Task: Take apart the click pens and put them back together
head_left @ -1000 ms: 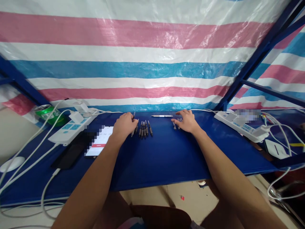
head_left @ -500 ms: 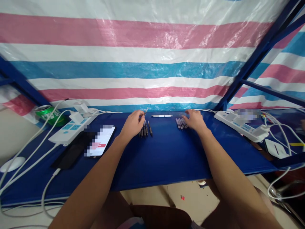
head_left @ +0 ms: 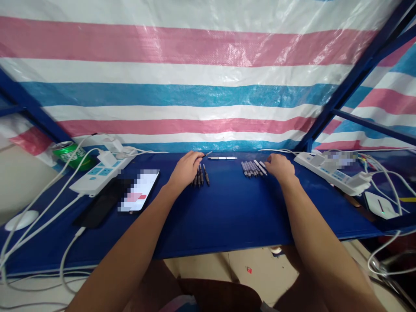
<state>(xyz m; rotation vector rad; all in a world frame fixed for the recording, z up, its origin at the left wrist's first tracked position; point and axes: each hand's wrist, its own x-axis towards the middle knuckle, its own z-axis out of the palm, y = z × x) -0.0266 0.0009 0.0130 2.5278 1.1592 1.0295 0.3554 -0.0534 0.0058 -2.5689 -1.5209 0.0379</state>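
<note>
On the tabletop (head_left: 221, 216), the right hand (head_left: 280, 167) moves over; more pale pen parts (head_left: 251, 167) show. The left hand (head_left: 186, 170) pinches a thin stick (head_left: 207, 154); right grip, can't tell.

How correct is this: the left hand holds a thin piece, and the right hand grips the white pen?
The right hand does not grip the white pen; the head view shows it lying on the table. The left hand does hold a thin piece.

- Left hand (head_left: 186, 170) pinching a thin stick (head_left: 207, 154) near dark pens (head_left: 201, 176)
- Right hand (head_left: 280, 167) beside a row of tubes (head_left: 252, 168)
- White pen (head_left: 222, 158) lying between the hands
</note>
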